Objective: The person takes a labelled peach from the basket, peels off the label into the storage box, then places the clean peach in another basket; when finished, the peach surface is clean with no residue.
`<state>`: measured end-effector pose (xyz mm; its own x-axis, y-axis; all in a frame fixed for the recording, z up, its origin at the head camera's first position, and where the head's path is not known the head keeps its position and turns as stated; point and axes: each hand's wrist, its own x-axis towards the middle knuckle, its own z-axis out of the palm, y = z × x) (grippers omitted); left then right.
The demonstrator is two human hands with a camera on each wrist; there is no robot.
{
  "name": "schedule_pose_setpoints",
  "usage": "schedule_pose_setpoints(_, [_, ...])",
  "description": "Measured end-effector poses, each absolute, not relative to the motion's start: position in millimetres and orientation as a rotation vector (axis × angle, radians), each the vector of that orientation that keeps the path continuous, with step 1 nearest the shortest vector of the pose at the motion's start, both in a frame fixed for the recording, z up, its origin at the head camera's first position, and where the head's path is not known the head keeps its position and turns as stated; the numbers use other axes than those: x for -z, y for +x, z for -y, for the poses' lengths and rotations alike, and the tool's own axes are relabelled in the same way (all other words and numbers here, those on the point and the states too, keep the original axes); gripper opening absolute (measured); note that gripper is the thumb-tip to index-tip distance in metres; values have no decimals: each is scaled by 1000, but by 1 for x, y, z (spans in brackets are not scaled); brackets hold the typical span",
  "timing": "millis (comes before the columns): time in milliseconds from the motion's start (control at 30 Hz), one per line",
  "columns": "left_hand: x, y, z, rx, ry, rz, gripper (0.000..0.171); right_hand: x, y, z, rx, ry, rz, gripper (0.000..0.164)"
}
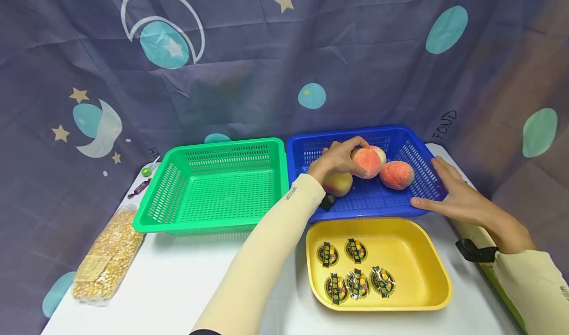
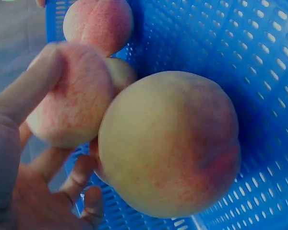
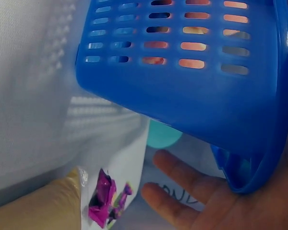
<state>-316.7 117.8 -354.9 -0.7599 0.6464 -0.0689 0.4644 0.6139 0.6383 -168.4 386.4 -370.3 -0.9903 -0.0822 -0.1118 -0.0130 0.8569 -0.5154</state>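
Note:
My left hand [image 1: 335, 158] pinches a pink-red peach [image 1: 366, 163] between thumb and fingers, inside the blue plastic basket [image 1: 378, 201]. In the left wrist view, a yellow-green peach with a red blush [image 2: 168, 143] sits close beside the held peach [image 2: 77, 100]. Two more peaches show: a pinkish one [image 1: 397, 175] to the right and a pale one [image 1: 380, 153] partly hidden behind the held one. Spread around the right end of the basket, my right hand [image 1: 467, 201] touches its rim; the right wrist view shows straight fingers [image 3: 175, 170] outside the wall.
A green basket [image 1: 222, 226] stands to the left. In front, a yellow tray [image 1: 413, 261] holds several round fruit stickers [image 1: 355, 283]. A bag of corn kernels [image 1: 106, 256], a wrapped candy [image 1: 141, 188] and a green lollipop [image 1: 146, 171] lie at the left edge. Patterned cloth [image 1: 249, 53] hangs behind.

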Motion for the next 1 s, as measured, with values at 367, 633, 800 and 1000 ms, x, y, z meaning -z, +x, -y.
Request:
schedule_pose_setpoints(367, [363, -316, -119, -637, 1090, -2512, 63, 371, -169, -386, 810, -68, -2898, 119])
schedule_pose_setpoints(633, [368, -317, -115, -535, 1133, -2547, 64, 370, -167, -385, 817, -68, -2896, 118])
schedule_pose_setpoints(800, [369, -319, -110, -572, 1081, -2539, 58, 370, -167, -385, 822, -74, -2895, 118])
schedule_pose_setpoints(1000, [369, -318, -104, -645, 1073, -2530, 53, 371, -167, -384, 831, -90, -2905, 117])
